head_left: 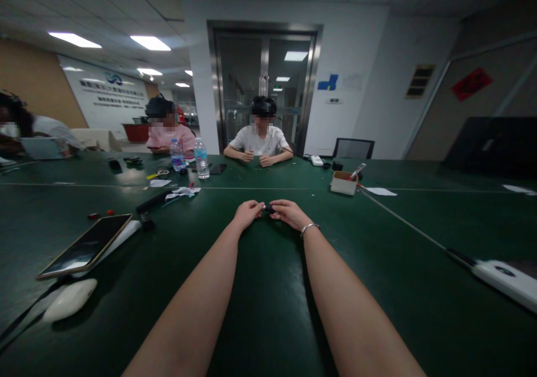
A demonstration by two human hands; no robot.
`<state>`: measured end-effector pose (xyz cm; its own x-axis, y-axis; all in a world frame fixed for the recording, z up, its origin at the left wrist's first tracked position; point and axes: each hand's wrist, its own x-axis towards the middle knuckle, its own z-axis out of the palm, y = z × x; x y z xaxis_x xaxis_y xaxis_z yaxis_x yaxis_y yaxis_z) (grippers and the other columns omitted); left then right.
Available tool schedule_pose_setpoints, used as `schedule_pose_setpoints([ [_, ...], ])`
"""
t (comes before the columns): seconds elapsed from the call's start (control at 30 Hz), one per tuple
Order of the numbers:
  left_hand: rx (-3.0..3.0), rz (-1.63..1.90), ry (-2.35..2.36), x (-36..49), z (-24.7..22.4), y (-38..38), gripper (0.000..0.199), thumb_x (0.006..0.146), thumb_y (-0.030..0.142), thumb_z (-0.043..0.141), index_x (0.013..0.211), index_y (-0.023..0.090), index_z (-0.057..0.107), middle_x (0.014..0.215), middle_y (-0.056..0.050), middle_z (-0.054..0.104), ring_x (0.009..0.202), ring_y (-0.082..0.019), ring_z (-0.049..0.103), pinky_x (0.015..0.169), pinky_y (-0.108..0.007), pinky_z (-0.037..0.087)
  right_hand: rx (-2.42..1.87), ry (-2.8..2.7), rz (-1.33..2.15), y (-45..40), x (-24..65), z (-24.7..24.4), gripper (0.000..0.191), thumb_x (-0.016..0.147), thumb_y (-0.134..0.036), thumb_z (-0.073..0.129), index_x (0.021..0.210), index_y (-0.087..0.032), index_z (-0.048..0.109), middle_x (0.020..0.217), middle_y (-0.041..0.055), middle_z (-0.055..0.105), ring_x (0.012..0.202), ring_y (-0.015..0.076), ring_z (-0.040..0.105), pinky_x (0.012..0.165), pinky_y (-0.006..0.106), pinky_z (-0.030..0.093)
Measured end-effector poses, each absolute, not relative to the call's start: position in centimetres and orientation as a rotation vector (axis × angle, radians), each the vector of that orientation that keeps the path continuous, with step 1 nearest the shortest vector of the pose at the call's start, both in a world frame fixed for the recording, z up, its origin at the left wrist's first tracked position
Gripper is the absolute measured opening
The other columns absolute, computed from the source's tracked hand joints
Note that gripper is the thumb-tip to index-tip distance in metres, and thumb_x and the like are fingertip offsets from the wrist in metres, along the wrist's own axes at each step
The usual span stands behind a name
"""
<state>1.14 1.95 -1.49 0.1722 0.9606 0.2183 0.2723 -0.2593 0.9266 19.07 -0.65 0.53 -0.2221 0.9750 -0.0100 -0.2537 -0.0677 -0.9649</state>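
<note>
Both arms reach forward over a dark green table (268, 287). My left hand (248, 213) and my right hand (291, 213) meet near the middle, their fingers closed on a small black object (269, 208) between them. A small shiny bit shows at the object's left end, by the left fingertips. What the object is cannot be made out. A silver bracelet is on the right wrist.
Left lie a phone (90, 243), a white mouse-shaped item (71, 300) and paper scraps (183, 191). Two water bottles (202, 161) stand beyond. A small box (344, 182) and a white power strip (505, 279) are right. A person (262, 139) sits opposite; others sit left.
</note>
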Motion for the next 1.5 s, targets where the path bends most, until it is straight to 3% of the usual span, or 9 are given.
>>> schedule_pose_setpoints([
  [0.53, 1.792, 1.111, 1.436, 1.3, -0.5, 0.7, 0.047, 0.078, 0.058, 0.047, 0.059, 0.017, 0.063, 0.054, -0.003, 0.061, 0.05, -0.013, 0.054, 0.055, -0.026, 0.041, -0.892, -1.185, 1.52, -0.6, 19.2, 0.3, 0.02, 0.073, 0.0, 0.064, 0.09, -0.009, 0.064, 0.082, 0.007, 0.068, 0.067, 0.0138, 0.068, 0.07, 0.026, 0.06],
  [0.7, 1.801, 1.109, 1.388, 1.4, -0.5, 0.7, 0.046, 0.078, 0.056, 0.047, 0.063, 0.016, 0.063, 0.058, -0.003, 0.062, 0.053, -0.014, 0.056, 0.055, -0.025, 0.041, -0.918, -1.163, 1.528, -0.6, 19.1, 0.5, 0.015, 0.074, -0.002, 0.065, 0.088, -0.008, 0.064, 0.078, 0.0079, 0.068, 0.062, 0.0131, 0.068, 0.063, 0.021, 0.059],
  [0.93, 1.853, 1.077, 1.239, 1.3, -1.3, 1.4, 0.027, 0.079, 0.041, 0.052, 0.083, 0.017, 0.065, 0.069, -0.002, 0.063, 0.06, -0.013, 0.055, 0.059, -0.024, 0.041, -0.928, -1.176, 1.527, -0.5, 19.0, 0.5, 0.005, 0.083, -0.008, 0.058, 0.085, -0.008, 0.062, 0.06, 0.0065, 0.066, 0.05, 0.0113, 0.064, 0.047, 0.016, 0.054],
  [1.2, 1.901, 1.175, 1.15, 1.4, -1.6, 1.5, 0.022, 0.075, 0.021, 0.058, 0.096, 0.018, 0.064, 0.077, -0.002, 0.062, 0.069, -0.012, 0.056, 0.068, -0.024, 0.044, -0.932, -1.188, 1.518, -0.7, 19.0, 0.6, 0.005, 0.084, -0.009, 0.058, 0.089, -0.007, 0.059, 0.06, 0.0062, 0.065, 0.05, 0.0114, 0.065, 0.05, 0.016, 0.054],
  [1.4, 1.785, 1.131, 1.152, 1.6, -1.1, 1.2, 0.03, 0.079, 0.041, 0.053, 0.095, 0.017, 0.063, 0.067, -0.001, 0.059, 0.06, -0.012, 0.053, 0.059, -0.024, 0.042, -0.936, -1.179, 1.521, -0.7, 18.9, 0.7, 0.005, 0.085, -0.008, 0.056, 0.09, -0.007, 0.058, 0.06, 0.0054, 0.065, 0.05, 0.0107, 0.065, 0.051, 0.016, 0.054],
  [1.5, 1.755, 1.153, 1.133, 1.7, -1.1, 1.1, 0.03, 0.08, 0.041, 0.051, 0.092, 0.017, 0.063, 0.068, -0.001, 0.059, 0.06, -0.011, 0.053, 0.058, -0.023, 0.041, -0.948, -1.173, 1.523, -0.8, 18.9, 0.7, 0.006, 0.084, -0.008, 0.058, 0.09, -0.007, 0.058, 0.064, 0.0066, 0.066, 0.051, 0.0108, 0.065, 0.051, 0.017, 0.054],
])
